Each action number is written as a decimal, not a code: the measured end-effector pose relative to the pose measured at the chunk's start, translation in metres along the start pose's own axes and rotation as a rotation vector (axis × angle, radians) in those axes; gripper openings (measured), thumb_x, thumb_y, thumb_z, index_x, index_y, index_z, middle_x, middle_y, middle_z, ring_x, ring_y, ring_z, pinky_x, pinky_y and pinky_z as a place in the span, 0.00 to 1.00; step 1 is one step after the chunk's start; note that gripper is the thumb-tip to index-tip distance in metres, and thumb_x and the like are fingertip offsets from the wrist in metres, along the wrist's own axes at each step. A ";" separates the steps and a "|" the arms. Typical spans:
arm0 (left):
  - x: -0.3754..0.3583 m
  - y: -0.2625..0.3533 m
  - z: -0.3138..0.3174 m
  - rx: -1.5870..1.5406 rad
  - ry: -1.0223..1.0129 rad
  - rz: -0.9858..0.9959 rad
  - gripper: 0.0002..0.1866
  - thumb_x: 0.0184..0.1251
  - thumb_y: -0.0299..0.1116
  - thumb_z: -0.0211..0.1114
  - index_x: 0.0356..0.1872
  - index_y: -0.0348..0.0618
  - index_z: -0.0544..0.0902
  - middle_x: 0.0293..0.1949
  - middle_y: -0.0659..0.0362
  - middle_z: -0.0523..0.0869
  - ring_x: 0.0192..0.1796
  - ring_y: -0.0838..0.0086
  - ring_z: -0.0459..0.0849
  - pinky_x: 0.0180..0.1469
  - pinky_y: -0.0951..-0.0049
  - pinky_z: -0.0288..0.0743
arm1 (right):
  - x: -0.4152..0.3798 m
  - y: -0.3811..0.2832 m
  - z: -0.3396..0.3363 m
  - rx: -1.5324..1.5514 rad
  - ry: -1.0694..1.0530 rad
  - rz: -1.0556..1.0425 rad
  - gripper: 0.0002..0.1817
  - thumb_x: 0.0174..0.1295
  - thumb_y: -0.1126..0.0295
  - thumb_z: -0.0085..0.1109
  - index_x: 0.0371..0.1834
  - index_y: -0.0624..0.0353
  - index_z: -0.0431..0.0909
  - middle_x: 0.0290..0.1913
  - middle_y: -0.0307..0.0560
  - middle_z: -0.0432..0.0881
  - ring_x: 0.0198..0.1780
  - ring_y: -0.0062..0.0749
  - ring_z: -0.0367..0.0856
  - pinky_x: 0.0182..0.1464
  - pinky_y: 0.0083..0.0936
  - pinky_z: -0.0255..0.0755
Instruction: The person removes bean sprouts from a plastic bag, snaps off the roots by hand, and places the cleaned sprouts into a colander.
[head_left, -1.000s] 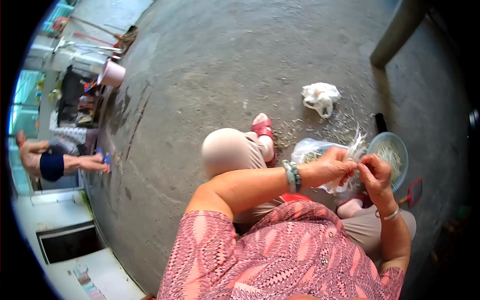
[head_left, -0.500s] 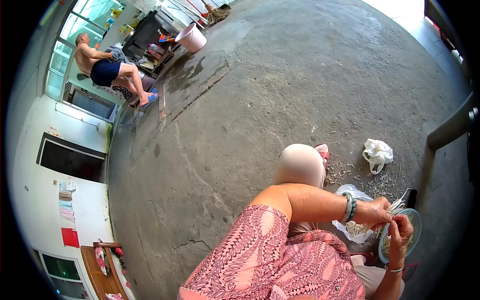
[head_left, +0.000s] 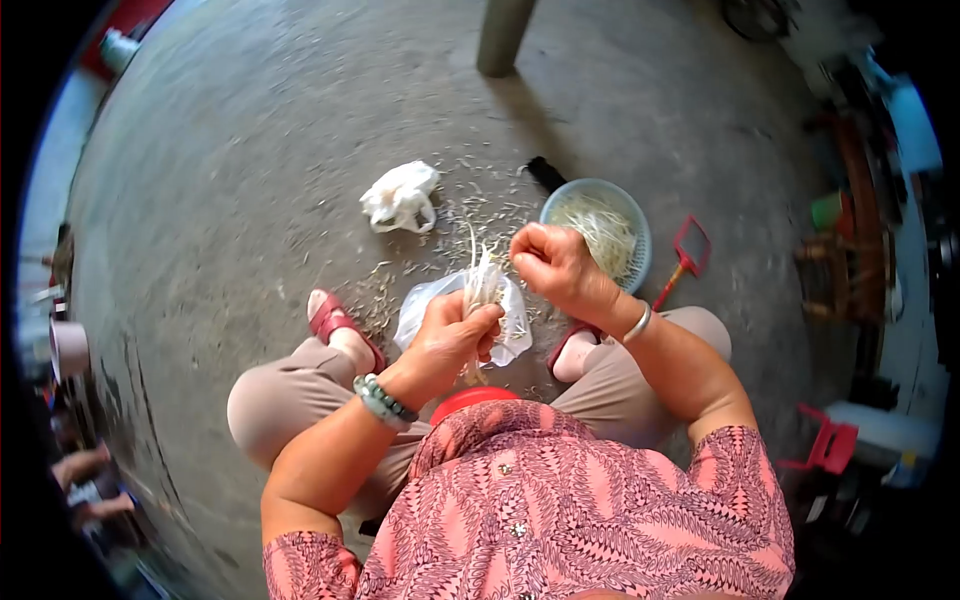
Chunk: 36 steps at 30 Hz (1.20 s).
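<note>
My left hand point(head_left: 450, 335), with beaded bracelets at the wrist, is closed around a bunch of bean sprouts point(head_left: 482, 280) that point away from me. My right hand point(head_left: 565, 265), wearing a silver bangle, is raised just to the right with curled fingers, apart from the bunch. Whatever it may hold is hidden. Beneath my left hand lies an open white plastic bag point(head_left: 515, 335). Past my right hand is a pale blue colander point(head_left: 642, 245) with more white sprouts point(head_left: 590, 220) in it.
Trimmed scraps point(head_left: 480, 210) litter the floor near a crumpled white bag point(head_left: 400, 195). A black object point(head_left: 545, 174) touches the colander's far side. A red fly swatter point(head_left: 685, 258) lies rightward. Ahead stands a grey post point(head_left: 505, 40). Blurred at far left are a person point(head_left: 90, 490) and a pink bucket point(head_left: 70, 348).
My view has swung from the left side of the yard to straight down in front of me. My hands were together at the sprouts; now the right hand is apart from the left.
</note>
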<state>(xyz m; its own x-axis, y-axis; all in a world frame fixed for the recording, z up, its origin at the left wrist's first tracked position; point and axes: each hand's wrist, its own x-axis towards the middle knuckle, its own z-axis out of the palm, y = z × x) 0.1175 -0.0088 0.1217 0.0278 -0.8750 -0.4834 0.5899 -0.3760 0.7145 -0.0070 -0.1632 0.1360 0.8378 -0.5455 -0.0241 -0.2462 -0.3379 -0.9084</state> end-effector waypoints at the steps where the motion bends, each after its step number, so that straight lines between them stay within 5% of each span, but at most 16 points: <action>1: 0.002 0.000 0.004 -0.023 -0.023 -0.024 0.09 0.70 0.36 0.59 0.33 0.41 0.77 0.24 0.66 0.77 0.23 0.83 0.72 0.25 0.79 0.68 | 0.000 -0.002 -0.012 0.300 -0.080 0.255 0.04 0.60 0.74 0.52 0.34 0.63 0.75 0.24 0.35 0.76 0.25 0.14 0.73 0.25 0.17 0.68; 8: 0.005 0.000 0.021 -0.011 -0.073 -0.060 0.09 0.71 0.34 0.58 0.39 0.38 0.78 0.26 0.64 0.77 0.23 0.82 0.72 0.25 0.81 0.67 | -0.022 0.009 -0.026 0.740 -0.173 0.476 0.08 0.63 0.72 0.48 0.36 0.63 0.77 0.26 0.37 0.77 0.26 0.18 0.75 0.31 0.15 0.72; 15: 0.011 0.002 0.042 0.115 -0.129 -0.067 0.08 0.71 0.33 0.58 0.39 0.38 0.79 0.26 0.65 0.77 0.22 0.84 0.71 0.24 0.83 0.64 | -0.041 0.008 -0.039 0.614 -0.255 0.282 0.08 0.64 0.71 0.52 0.38 0.64 0.78 0.26 0.36 0.77 0.27 0.15 0.73 0.31 0.14 0.69; 23: 0.019 0.004 0.055 0.058 -0.075 -0.048 0.11 0.73 0.38 0.57 0.44 0.40 0.77 0.27 0.66 0.76 0.22 0.85 0.69 0.24 0.84 0.64 | -0.045 0.013 -0.043 0.643 -0.078 0.254 0.05 0.60 0.78 0.55 0.35 0.66 0.80 0.24 0.38 0.79 0.23 0.13 0.71 0.23 0.13 0.65; 27: 0.024 0.005 0.053 0.077 -0.061 -0.050 0.12 0.73 0.38 0.56 0.43 0.40 0.78 0.27 0.66 0.75 0.21 0.85 0.67 0.23 0.83 0.62 | -0.043 0.012 -0.045 0.424 -0.002 0.284 0.05 0.60 0.77 0.56 0.31 0.66 0.80 0.23 0.39 0.81 0.24 0.14 0.75 0.24 0.16 0.69; 30: 0.025 0.006 0.050 0.059 -0.039 -0.060 0.11 0.73 0.38 0.56 0.41 0.40 0.78 0.26 0.66 0.75 0.20 0.86 0.65 0.23 0.83 0.62 | -0.043 0.012 -0.039 0.087 0.127 0.049 0.04 0.58 0.76 0.58 0.29 0.65 0.80 0.23 0.44 0.81 0.23 0.17 0.77 0.25 0.20 0.71; 31: 0.024 0.006 0.050 0.053 -0.033 -0.069 0.11 0.73 0.38 0.56 0.40 0.40 0.78 0.25 0.66 0.74 0.20 0.86 0.65 0.22 0.83 0.62 | -0.043 0.007 -0.039 -0.024 0.126 0.039 0.02 0.54 0.77 0.59 0.26 0.63 0.77 0.23 0.49 0.79 0.23 0.29 0.79 0.27 0.27 0.72; 35: 0.022 0.008 0.048 -0.004 -0.021 -0.085 0.11 0.73 0.38 0.56 0.38 0.40 0.79 0.24 0.67 0.74 0.20 0.86 0.64 0.22 0.83 0.61 | -0.041 0.008 -0.028 -0.307 0.276 -0.196 0.03 0.49 0.81 0.54 0.24 0.61 0.72 0.24 0.51 0.75 0.26 0.50 0.77 0.28 0.36 0.72; 36: 0.021 0.008 0.047 0.000 -0.031 -0.081 0.11 0.73 0.38 0.56 0.38 0.40 0.79 0.24 0.67 0.74 0.20 0.86 0.64 0.22 0.83 0.61 | -0.039 0.007 -0.029 -0.239 0.273 -0.148 0.02 0.51 0.80 0.55 0.27 0.62 0.74 0.24 0.48 0.77 0.24 0.38 0.78 0.27 0.31 0.71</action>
<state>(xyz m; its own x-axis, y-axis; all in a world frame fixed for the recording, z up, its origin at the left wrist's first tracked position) 0.0851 -0.0444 0.1411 -0.0452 -0.8505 -0.5241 0.5889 -0.4464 0.6737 -0.0560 -0.1666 0.1425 0.7203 -0.6504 0.2411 -0.2660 -0.5800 -0.7699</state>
